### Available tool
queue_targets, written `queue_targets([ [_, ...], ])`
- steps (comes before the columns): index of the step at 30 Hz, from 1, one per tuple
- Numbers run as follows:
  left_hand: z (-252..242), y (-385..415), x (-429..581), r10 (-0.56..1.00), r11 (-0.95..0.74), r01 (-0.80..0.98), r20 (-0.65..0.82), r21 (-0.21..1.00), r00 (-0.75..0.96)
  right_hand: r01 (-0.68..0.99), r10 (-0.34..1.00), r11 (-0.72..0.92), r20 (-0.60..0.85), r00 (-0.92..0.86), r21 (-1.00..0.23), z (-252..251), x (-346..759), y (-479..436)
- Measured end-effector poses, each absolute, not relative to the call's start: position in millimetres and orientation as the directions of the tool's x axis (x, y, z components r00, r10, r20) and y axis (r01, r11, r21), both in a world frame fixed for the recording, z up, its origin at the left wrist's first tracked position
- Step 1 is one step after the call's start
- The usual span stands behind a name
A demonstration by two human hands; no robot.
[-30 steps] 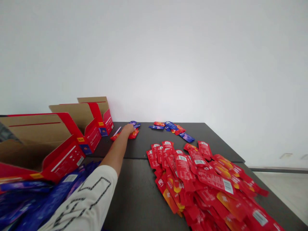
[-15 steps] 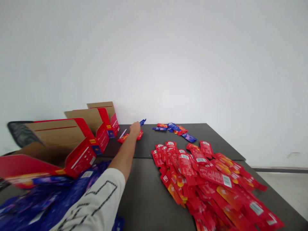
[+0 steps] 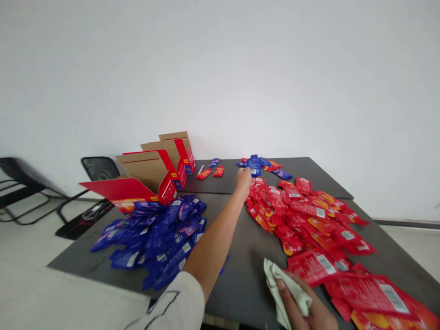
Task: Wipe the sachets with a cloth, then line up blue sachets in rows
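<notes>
My left hand (image 3: 244,178) reaches far across the table, closed on a blue packet (image 3: 254,166) held upright by its lower edge. Just behind that packet lies a small group of red and blue packets, partly hidden. Near the front edge my right hand (image 3: 305,305) grips a crumpled pale green cloth (image 3: 287,289), beside the large pile of red packets (image 3: 295,211). To the left of my left arm spreads a pile of blue packets (image 3: 165,238). A lone blue packet (image 3: 214,162) rests at the back near two red packets (image 3: 204,174).
Open red cardboard boxes (image 3: 170,189) stand in a row along the table's left side, flaps up. A thin white stick-like object (image 3: 200,169) lies by the red packets. Black chairs (image 3: 100,169) stand to the left on the pale floor. A white wall rises behind the dark table (image 3: 237,256).
My left hand has moved right; a blue packet now lies by the two red ones, and the hand holds a blue packet near the back group. My right hand with the cloth has come into view.
</notes>
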State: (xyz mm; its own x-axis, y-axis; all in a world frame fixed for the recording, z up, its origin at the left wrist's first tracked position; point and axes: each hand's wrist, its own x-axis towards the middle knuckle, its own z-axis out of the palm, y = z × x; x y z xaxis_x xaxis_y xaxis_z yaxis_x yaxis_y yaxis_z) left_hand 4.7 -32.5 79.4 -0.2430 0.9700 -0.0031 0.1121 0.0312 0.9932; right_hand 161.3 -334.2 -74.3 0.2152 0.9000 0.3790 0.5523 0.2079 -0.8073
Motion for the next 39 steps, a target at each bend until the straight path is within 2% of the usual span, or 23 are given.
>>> queue_targets([
  [2, 77, -76, 9, 0.984, 0.013, -0.030, -0.018, 0.999, -0.177, 0.539, 0.905, 0.224, 0.378, 0.194, -0.812, -75, 164, -333],
  [6, 62, -170, -2, 0.998, 0.026, -0.214, -0.036, 0.977, -0.043, 0.531, 0.918, 0.141, 0.311, 0.246, -0.836, -69, 164, -332],
  [8, 48, -215, -15, 0.995, 0.061, -0.307, -0.032, 0.950, 0.099, 0.523, 0.923, 0.105, 0.278, 0.265, -0.846, -66, 162, -333],
  [10, 31, -253, -31, 0.969, 0.131, -0.308, -0.056, 0.942, 0.241, 0.517, 0.924, 0.074, 0.253, 0.286, -0.853, -63, 160, -334],
  [13, 4, -293, -55, 0.935, 0.212, -0.162, -0.152, 0.964, 0.321, 0.509, 0.915, 0.040, 0.236, 0.326, -0.860, -63, 158, -336],
  [17, -26, -314, -77, 0.929, 0.254, 0.001, -0.244, 0.967, 0.277, 0.517, 0.899, 0.003, 0.228, 0.373, -0.856, -66, 155, -339],
  [25, -49, -317, -87, 0.961, 0.215, 0.153, -0.237, 0.965, 0.146, 0.555, 0.817, 0.013, 0.329, 0.474, -0.832, -64, 147, -342],
  [28, -45, -322, -90, 0.974, 0.138, 0.306, -0.186, 0.942, 0.133, 0.558, 0.806, 0.017, 0.342, 0.483, -0.829, -63, 145, -343],
  [33, -34, -328, -92, 0.976, 0.010, 0.599, -0.139, 0.801, 0.169, 0.571, 0.801, 0.007, 0.347, 0.487, -0.821, -60, 143, -343],
  [36, -29, -334, -93, 0.981, -0.039, 0.744, -0.117, 0.667, 0.157, 0.582, 0.804, 0.008, 0.352, 0.479, -0.813, -60, 143, -343],
  [39, -25, -351, -92, 0.989, -0.135, 0.844, 0.014, 0.520, 0.150, 0.591, 0.813, 0.006, 0.348, 0.467, -0.807, -60, 143, -343],
])
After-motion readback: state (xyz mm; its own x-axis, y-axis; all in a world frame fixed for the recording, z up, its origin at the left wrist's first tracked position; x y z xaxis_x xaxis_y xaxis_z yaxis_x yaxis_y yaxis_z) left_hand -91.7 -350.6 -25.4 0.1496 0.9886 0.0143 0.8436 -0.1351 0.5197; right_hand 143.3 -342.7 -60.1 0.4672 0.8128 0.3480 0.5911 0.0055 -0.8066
